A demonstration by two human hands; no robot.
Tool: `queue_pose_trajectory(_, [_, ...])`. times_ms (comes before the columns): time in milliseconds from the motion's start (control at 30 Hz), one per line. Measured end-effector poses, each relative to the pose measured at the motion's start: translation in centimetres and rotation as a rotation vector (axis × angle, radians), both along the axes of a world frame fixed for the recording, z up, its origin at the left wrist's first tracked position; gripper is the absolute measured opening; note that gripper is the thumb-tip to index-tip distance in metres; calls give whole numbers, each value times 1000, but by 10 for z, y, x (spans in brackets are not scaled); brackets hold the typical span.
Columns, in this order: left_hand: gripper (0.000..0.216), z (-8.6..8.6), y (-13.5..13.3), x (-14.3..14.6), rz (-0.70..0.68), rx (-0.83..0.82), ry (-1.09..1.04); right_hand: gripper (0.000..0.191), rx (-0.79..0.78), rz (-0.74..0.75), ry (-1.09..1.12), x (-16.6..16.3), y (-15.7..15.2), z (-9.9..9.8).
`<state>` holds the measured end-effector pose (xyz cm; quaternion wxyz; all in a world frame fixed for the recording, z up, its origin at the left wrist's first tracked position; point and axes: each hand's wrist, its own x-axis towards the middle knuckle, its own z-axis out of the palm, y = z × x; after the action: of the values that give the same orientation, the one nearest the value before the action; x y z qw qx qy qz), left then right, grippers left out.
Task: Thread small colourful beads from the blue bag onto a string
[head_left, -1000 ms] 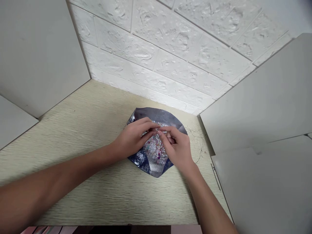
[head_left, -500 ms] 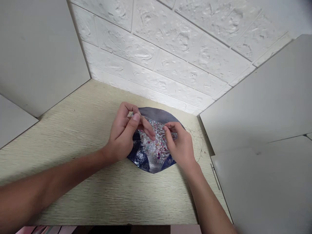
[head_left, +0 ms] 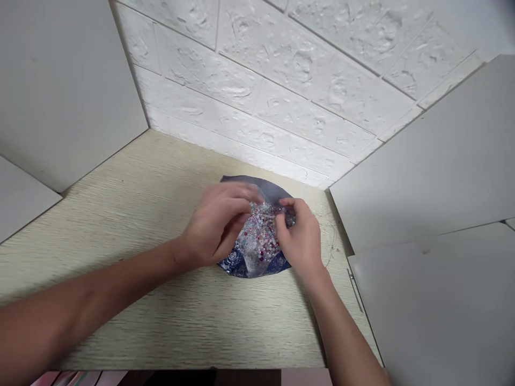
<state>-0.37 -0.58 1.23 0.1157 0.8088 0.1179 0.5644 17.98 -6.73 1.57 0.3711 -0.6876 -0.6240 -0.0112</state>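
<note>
We list first a heap of small mixed beads (head_left: 257, 236), pink, white and clear, lying at frame centre on a dark blue foil pouch (head_left: 237, 264), which sits on a pale wood-grain desk (head_left: 120, 300). Our right hand (head_left: 300, 238) is curled, its fingertips (head_left: 284, 214) down at the heap's upper right; whether they grip a bead we cannot tell. Our left hand (head_left: 215, 225), half open and blurred, is just above the heap, its hold unclear. A loose tangle of thin thread (head_left: 330, 241) lies right of the pouch. An embossed white brick-effect wall panel (head_left: 281, 69) fills the top of the frame, with grey boards (head_left: 60, 80) at upper left and right.
</note>
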Motion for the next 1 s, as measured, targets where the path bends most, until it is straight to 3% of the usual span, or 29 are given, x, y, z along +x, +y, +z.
queue_pose_trajectory(67, [14, -3, 2, 2, -43, 0, 148, 42, 42, 99, 36, -1, -2, 4])
queue_pose_trajectory(133, [12, -6, 4, 4, -3, 3, 262, 56, 32, 277, 85, -4, -5, 7])
queue_pose_trajectory(200, [10, -10, 6, 5, 57, 3, 313, 58, -35, 430, 123, -7, -9, 10])
queue_pose_trajectory(267, [11, -11, 7, 6, 108, -4, 329, 49, -99, 492, 145, -10, -10, 11])
queue_pose_trajectory(467, [14, -11, 6, 6, 154, 15, 369, 26, -132, 459, 121, -11, -6, 8])
queue_pose_trajectory(633, [14, -12, 7, 6, 122, 5, 354, 23, -83, 465, 116, -10, -3, 3])
queue_pose_trajectory(833, [15, -10, 6, 5, 113, -99, 360, 18, -93, 352, 176, -10, -4, 0])
queue_pose_trajectory(1000, [16, -8, 4, 5, 129, -69, 436, 15, -39, 283, 194, -11, -5, 2])
